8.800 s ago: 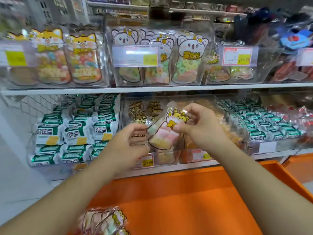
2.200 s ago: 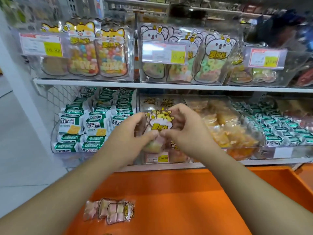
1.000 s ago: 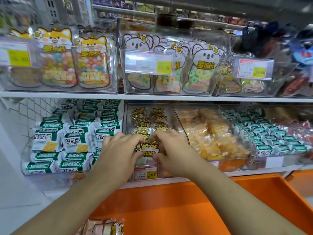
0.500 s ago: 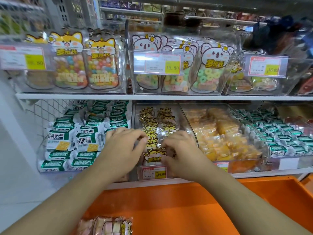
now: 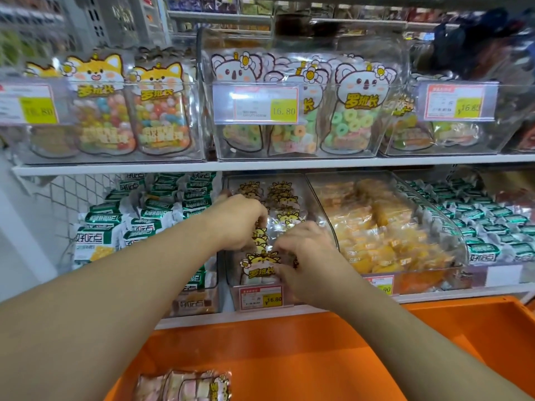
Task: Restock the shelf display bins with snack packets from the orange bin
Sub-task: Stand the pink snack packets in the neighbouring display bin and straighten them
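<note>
A clear display bin (image 5: 314, 195) on the lower shelf holds a row of upright snack packets with yellow cartoon heads. The front snack packet (image 5: 259, 269) stands right behind the bin's price tag. My left hand (image 5: 240, 221) reaches into the bin, its fingers curled over the tops of the packets behind the front one. My right hand (image 5: 307, 256) pinches the front packet's upper right edge. Below the shelf lies the orange bin (image 5: 289, 342), with two or three pink-and-white snack packets (image 5: 185, 386) at its near left.
Green-and-white packets (image 5: 144, 224) fill the bin to the left, and yellow-orange snacks (image 5: 382, 235) fill the bin to the right. The upper shelf (image 5: 289, 163) carries clear bins of candy pouches close above my hands. A second orange bin (image 5: 477, 328) sits at right.
My left hand has left the front packet and moved up and back onto the packets behind it. My right hand stays at the front packet, which stands low at the bin's front.
</note>
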Motion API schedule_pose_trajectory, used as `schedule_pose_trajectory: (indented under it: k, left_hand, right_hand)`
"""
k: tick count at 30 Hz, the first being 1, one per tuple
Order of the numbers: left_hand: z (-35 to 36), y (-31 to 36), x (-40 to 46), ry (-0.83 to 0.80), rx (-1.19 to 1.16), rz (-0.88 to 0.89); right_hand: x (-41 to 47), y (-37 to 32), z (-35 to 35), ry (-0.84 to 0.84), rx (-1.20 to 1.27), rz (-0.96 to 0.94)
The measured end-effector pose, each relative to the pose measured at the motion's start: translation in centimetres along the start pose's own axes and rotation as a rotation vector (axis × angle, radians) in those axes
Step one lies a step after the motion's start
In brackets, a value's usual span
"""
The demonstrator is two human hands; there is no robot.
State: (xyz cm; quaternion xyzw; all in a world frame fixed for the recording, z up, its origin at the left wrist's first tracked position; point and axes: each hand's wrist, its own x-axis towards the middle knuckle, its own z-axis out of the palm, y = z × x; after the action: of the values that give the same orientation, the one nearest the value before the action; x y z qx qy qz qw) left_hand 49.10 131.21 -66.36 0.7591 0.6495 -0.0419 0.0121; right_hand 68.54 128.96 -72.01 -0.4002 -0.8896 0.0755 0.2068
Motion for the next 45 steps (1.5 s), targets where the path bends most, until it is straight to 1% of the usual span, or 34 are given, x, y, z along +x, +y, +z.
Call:
schedule_pose_trajectory:
  k: [2, 6, 13, 19, 22, 27, 35, 37, 39, 42, 45]
  left_hand:
    - [0.3, -0.1, 0.3, 0.003, -0.03, -0.022]
    - [0.8, -0.3, 0.9, 0.019, 0.015, -0.056]
    - [0.1, -0.3, 1.4, -0.037, -0.068, -0.022]
    - [-0.8, -0.7, 1.0, -0.028, -0.122, -0.03]
    - [-2.0, -1.0, 0.8, -0.012, -0.169, -0.059]
    - [-1.9, -1.1, 0.1, -0.037, -0.186, -0.029]
    - [-0.6, -0.7, -2.5, 0.042, -0.251, -0.012]
    - [0.0, 0.3, -3.6, 0.094, -0.229, 0.005]
    - [1.4, 1.7, -4.8, 0.144, -0.209, 0.037]
    - [4.0, 3.3, -6.1, 0.126, -0.208, 0.041]
    - [6.0, 4.0, -6.1, 0.121, -0.109, -0.011]
  right_hand:
    - [0.0, 0.1, 0.0, 0.002, 0.004, -0.005]
    - [-0.1, 0.2, 0.0, 0.003, 0.021, -0.006]
    - [-0.2, 0.5, -0.1, 0.009, 0.063, -0.02]
    - [-0.3, 0.7, 0.2, 0.106, 0.129, -0.044]
    - [0.2, 0.5, 0.8, 0.118, 0.076, -0.028]
    - [0.2, -0.4, 1.8, 0.097, -0.088, 0.008]
    - [-0.4, 0.0, 0.0, 0.103, 0.042, 0.084]
    - [-0.6, 0.0, -0.3, 0.111, 0.025, 0.105]
    - [-0.7, 0.2, -0.2, 0.129, -0.046, 0.111]
    - [-0.9, 0.6, 0.1, 0.131, -0.127, 0.117]
    - [-1.2, 0.8, -0.1, 0.056, -0.18, 0.105]
